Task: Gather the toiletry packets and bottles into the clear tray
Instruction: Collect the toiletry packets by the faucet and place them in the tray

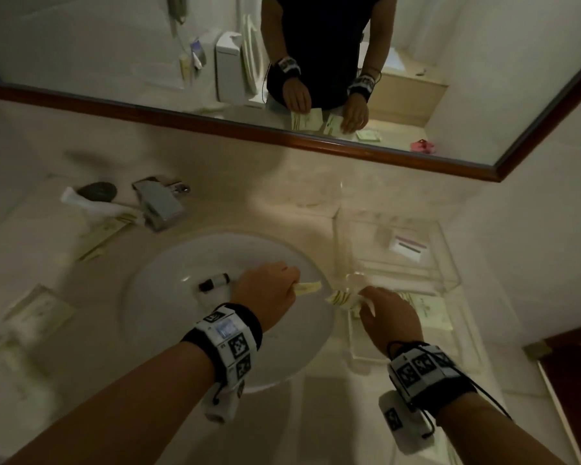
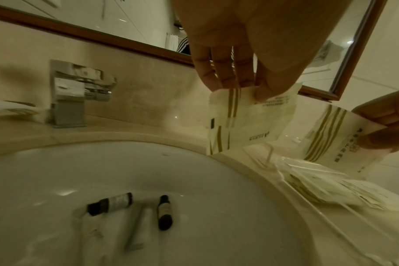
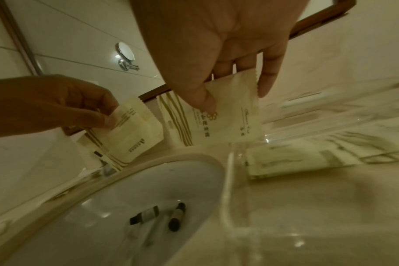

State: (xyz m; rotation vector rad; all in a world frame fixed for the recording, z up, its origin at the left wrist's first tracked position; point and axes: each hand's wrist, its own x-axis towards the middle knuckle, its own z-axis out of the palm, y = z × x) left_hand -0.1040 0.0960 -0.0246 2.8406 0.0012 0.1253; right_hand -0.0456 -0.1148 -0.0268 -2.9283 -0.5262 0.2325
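Observation:
My left hand [image 1: 295,284] pinches a cream packet with gold stripes [image 2: 246,122] by its top edge, above the sink's right rim. My right hand [image 1: 363,298] pinches a second striped cream packet [image 3: 216,122] between thumb and fingers, just over the left end of the flat clear tray [image 1: 353,337]. Several cream packets [image 2: 330,190] lie in that tray. Two small dark bottles [image 2: 112,203] [image 2: 165,212] lie on their sides in the white sink basin [image 1: 155,297], beside a thin pale stick.
A square chrome faucet [image 1: 160,204] stands behind the sink. Cream packets [image 1: 41,310] [image 1: 104,233] lie on the counter to the left, with a white tube [image 1: 81,201] at the back. A taller clear box [image 1: 448,263] stands behind the tray. The mirror frame [image 1: 282,135] runs above.

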